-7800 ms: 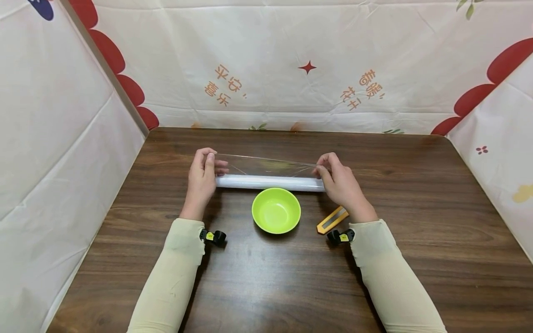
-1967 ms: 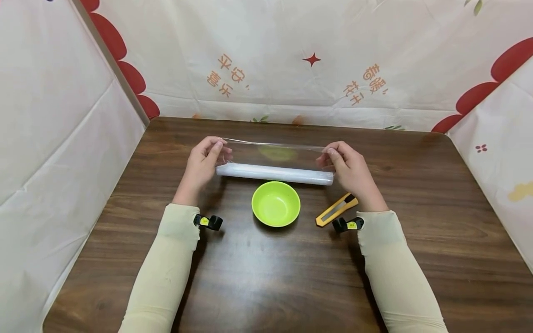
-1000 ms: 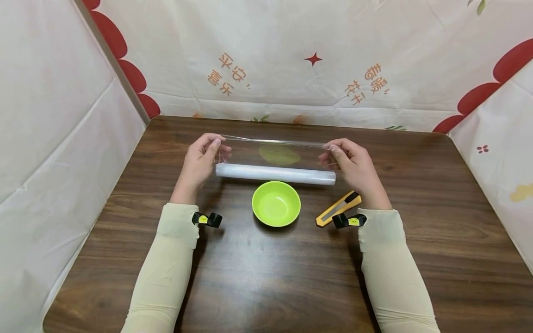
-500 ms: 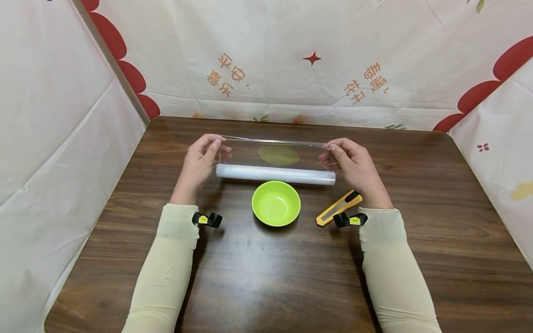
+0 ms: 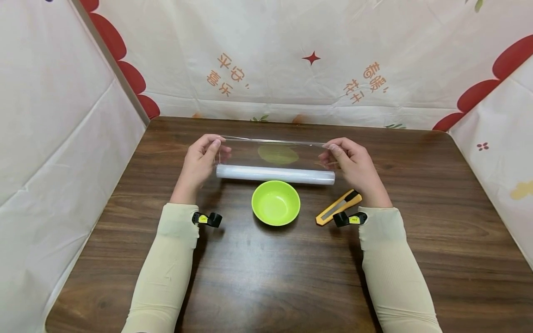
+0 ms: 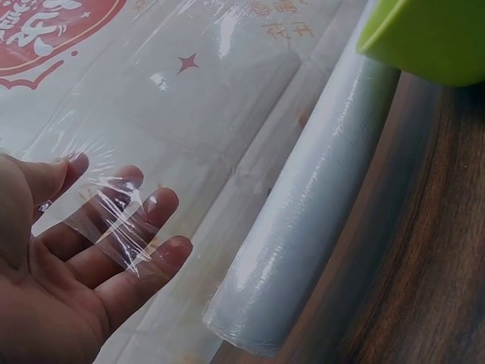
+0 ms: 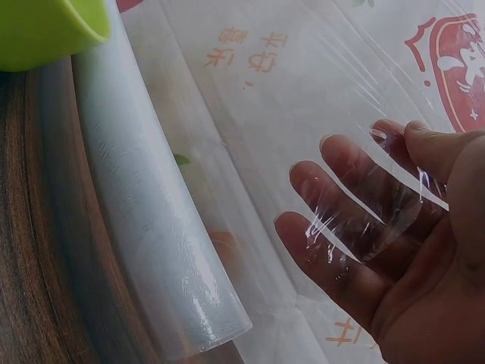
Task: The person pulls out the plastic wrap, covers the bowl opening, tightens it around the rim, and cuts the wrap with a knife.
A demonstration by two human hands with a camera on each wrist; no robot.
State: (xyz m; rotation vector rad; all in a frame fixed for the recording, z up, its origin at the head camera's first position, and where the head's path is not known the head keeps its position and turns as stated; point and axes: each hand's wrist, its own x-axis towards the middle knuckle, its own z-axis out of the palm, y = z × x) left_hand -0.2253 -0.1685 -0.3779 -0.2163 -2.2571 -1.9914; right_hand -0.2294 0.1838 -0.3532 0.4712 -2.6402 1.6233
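Note:
A roll of cling film (image 5: 275, 174) lies crosswise on the table behind a lime-green bowl (image 5: 275, 203). A clear sheet of film (image 5: 245, 151) rises from the roll, stretched between both hands, with a greenish reflection of the bowl in it. My left hand (image 5: 201, 157) pinches the sheet's left corner between thumb and index finger; the other fingers spread behind the film in the left wrist view. On the other side my right hand (image 5: 347, 159) pinches the right corner the same way, film clinging over its loose fingers (image 7: 333, 189).
A yellow utility knife (image 5: 338, 207) lies on the brown wooden table (image 5: 266, 277), right of the bowl and beside the right wrist's camera (image 5: 343, 219). A printed white cloth (image 5: 266, 60) hangs behind the table and along both sides.
Since the oldest frame, the hands have moved slightly farther back and apart, and the film stands out more from the roll. Over the last second almost nothing has moved.

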